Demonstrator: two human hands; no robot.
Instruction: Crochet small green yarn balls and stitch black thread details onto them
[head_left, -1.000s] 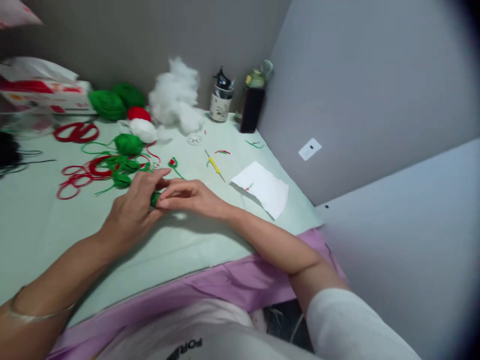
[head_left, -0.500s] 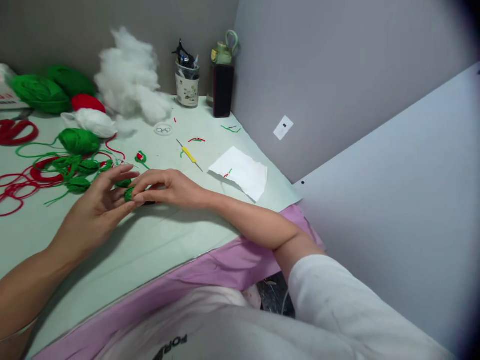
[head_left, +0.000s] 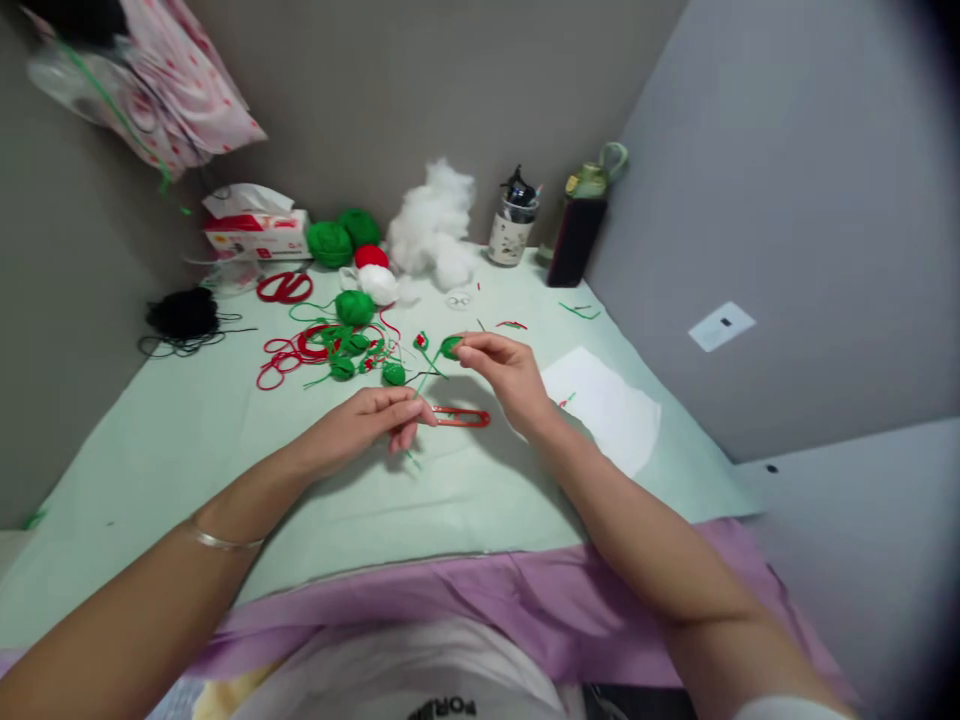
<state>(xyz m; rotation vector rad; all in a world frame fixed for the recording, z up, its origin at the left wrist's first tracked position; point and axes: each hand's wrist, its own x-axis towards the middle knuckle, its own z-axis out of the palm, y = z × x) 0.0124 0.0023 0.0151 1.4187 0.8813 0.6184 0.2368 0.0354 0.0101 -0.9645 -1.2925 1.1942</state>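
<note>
My right hand (head_left: 504,375) is closed in a pinch on a small green crocheted piece (head_left: 450,347), above the middle of the table. From the piece a green yarn strand (head_left: 427,378) runs down to my left hand (head_left: 386,415), which is shut on it between thumb and fingers. The strand's loose tail hangs below the left fingers. Beside the left fingertips is a narrow orange-handled tool (head_left: 463,418), its other end hidden by the hand. A small green ball-like piece (head_left: 393,374) lies behind the left hand, with a small red-and-green piece (head_left: 421,342) farther back.
Green yarn balls (head_left: 353,307), tangled red yarn (head_left: 279,365), red-handled scissors (head_left: 285,288) and black yarn (head_left: 184,315) lie left. White stuffing (head_left: 435,220), a tissue box (head_left: 255,236), a pen cup (head_left: 513,232) and a dark phone-like slab (head_left: 577,242) line the back. White paper (head_left: 611,420) lies right.
My hands, close together earlier, have moved apart, with the green strand between them. The orange-handled tool has come into sight. The camera view has swung left.
</note>
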